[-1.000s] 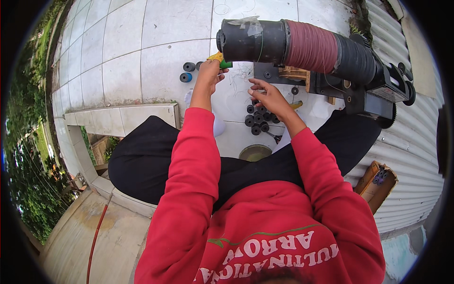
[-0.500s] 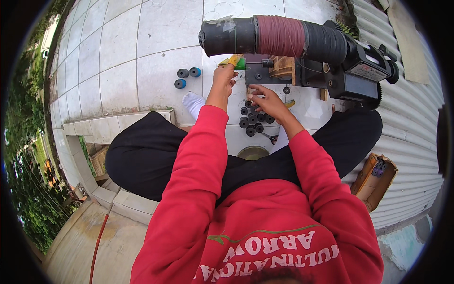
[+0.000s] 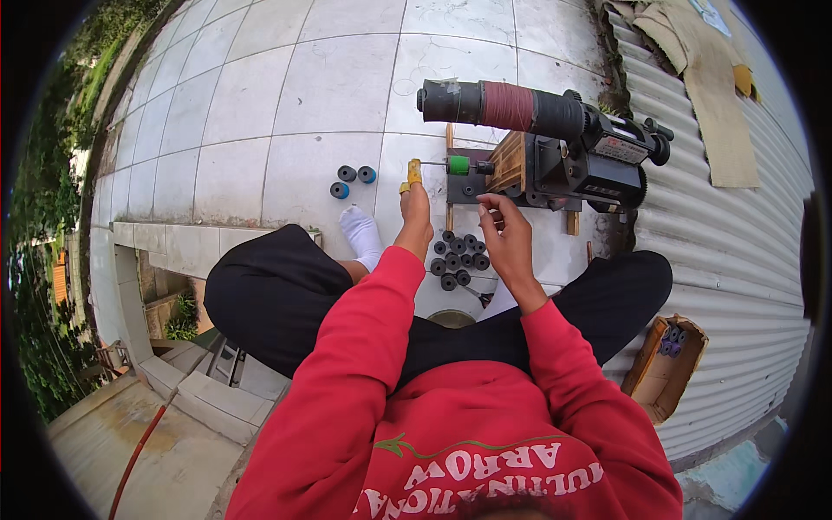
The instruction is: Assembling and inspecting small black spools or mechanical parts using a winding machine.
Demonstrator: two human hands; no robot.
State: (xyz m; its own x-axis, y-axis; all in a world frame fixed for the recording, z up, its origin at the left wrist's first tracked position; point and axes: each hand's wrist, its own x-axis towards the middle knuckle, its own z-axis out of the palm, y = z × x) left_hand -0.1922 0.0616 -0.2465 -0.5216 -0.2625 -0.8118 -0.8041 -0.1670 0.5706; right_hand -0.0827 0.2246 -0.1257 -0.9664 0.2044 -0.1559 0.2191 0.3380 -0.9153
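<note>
My left hand [image 3: 416,211] is stretched out with yellow wrapping [image 3: 414,172] on its fingers. The fingertips are at the free end of a thin metal rod [image 3: 433,163]. On that rod sits a green spool [image 3: 458,165], close to the black holder of a motor-driven winding machine [image 3: 589,169]. To the right, my right hand [image 3: 507,236] hovers below the machine's dark base plate [image 3: 469,188], fingers apart and nothing visible in them. Several small black spools [image 3: 452,261] stand on the tiles between my hands. Three blue-wound spools [image 3: 347,173] stand left of my left hand.
Above the rod reaches a thick roller [image 3: 507,106] wound in dark red and black thread. A cardboard box [image 3: 663,373] with purple spools lies on the corrugated sheet [image 3: 737,251] at right. Scissors [image 3: 482,296] and a round bowl [image 3: 451,319] are near my legs.
The green spool, earlier beside my left fingers, is now on the rod near the holder. My right hand has drawn away to the right of the black spools. The view has shifted.
</note>
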